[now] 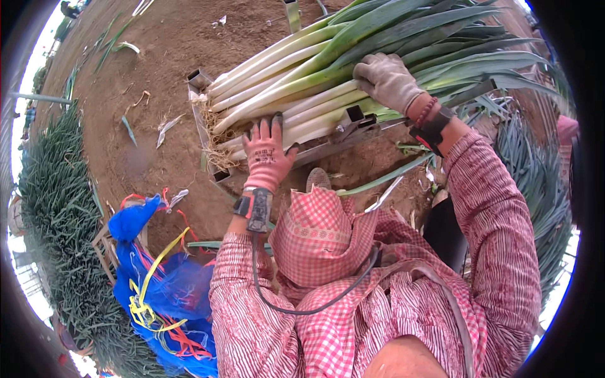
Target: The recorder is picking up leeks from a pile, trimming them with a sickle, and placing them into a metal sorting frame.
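A thick bundle of leeks (302, 69) lies in a metal frame (203, 129), white stems and roots toward the left, green leaves toward the upper right. My left hand (266, 154), in a pink glove with dark fingertips, rests on the near white stems by the root end. Its fingers are stretched and spread. My right hand (389, 82), in a greyish glove, lies over the bundle where white turns to green. Those fingers are curled down around leeks, and their tips are partly hidden.
Long rows of piled leeks (57, 214) line the left side, with another pile (529, 170) at the right. Blue netting (161, 277) with yellow and red ties (148, 286) lies at lower left. Loose leaf scraps (167, 129) dot the brown soil. A metal post (292, 16) stands beyond the bundle.
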`<state>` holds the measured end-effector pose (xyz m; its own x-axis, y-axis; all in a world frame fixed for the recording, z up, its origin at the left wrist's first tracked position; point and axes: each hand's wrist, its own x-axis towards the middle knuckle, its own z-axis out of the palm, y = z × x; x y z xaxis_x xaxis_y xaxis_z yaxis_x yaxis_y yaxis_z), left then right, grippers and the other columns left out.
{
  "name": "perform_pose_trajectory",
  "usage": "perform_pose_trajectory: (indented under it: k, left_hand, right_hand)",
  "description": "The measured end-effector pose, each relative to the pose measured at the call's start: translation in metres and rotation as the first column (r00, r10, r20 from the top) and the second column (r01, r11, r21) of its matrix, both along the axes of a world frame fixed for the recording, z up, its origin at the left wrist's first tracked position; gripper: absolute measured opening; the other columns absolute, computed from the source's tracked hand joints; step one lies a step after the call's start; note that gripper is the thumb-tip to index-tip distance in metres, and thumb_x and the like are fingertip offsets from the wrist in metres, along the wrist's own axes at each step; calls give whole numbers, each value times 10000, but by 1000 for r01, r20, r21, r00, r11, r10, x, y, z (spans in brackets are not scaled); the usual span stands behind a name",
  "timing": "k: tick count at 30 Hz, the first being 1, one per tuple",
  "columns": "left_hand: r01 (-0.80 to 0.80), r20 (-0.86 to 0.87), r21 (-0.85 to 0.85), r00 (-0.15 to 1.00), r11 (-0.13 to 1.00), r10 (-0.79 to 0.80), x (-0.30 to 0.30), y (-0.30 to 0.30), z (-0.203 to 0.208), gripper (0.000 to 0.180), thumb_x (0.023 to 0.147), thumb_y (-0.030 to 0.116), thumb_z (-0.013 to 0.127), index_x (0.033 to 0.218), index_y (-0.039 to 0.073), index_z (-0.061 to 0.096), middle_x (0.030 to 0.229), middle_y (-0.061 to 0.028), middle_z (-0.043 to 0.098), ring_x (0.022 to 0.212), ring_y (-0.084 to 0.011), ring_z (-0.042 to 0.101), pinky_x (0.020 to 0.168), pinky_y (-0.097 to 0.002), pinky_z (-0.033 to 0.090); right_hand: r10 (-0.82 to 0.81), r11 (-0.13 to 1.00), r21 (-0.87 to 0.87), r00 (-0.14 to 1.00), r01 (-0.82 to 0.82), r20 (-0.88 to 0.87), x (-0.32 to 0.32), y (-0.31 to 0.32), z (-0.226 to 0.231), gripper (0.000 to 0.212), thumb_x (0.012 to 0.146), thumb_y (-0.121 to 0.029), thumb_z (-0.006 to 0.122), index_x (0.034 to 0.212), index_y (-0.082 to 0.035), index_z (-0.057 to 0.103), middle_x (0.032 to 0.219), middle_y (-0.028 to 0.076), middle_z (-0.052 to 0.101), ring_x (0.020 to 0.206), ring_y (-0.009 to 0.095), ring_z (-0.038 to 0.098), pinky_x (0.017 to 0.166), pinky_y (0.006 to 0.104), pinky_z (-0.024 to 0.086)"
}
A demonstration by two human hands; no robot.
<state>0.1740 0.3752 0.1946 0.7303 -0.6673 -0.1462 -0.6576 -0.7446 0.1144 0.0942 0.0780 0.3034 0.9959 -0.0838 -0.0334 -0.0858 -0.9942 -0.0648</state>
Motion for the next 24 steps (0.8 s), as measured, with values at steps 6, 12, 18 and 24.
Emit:
perform_pose_trajectory:
  k: [6, 12, 18, 24]
  left_hand:
    - [29, 105, -9, 994, 1000, -27, 0, 11, -23, 772, 831, 441, 696, 1466, 81, 443, 1461, -232, 468, 1360, -387, 445, 1127, -597, 302]
    - [18, 222, -41, 975, 999, -9, -14, 9, -44, 771, 813, 419, 699, 1454, 71, 451, 1471, -237, 430, 1363, -443, 399, 1100, -678, 268]
    - [23, 207, -123, 978, 992, 3, -6, 21, -48, 803, 798, 418, 706, 1459, 51, 436, 1472, -237, 434, 1384, -407, 395, 1156, -623, 225]
    - [34, 238, -380, 969, 924, 62, 10, 16, -25, 453, 787, 293, 724, 1178, 79, 641, 1170, -198, 595, 1087, -392, 567, 901, -541, 465]
  right_hand:
    - [149, 989, -39, 974, -145, 168, -15, -1, -19, 241, 877, -262, 666, 1073, -121, 676, 1112, 112, 643, 1133, 327, 573, 1020, 467, 413]
    - [238, 971, -69, 928, -228, 285, -27, -3, -39, 283, 843, -197, 683, 1117, -137, 648, 1178, 99, 632, 1150, 325, 567, 1018, 477, 417]
    - [261, 951, 52, 878, -306, 402, -29, -11, -23, 260, 836, -111, 672, 1091, -156, 662, 1130, 84, 654, 1098, 322, 595, 978, 461, 445]
    - [62, 987, -161, 948, -11, 312, -65, -22, 10, 198, 866, -191, 654, 1051, -142, 703, 1088, 68, 663, 1110, 287, 592, 1005, 451, 419]
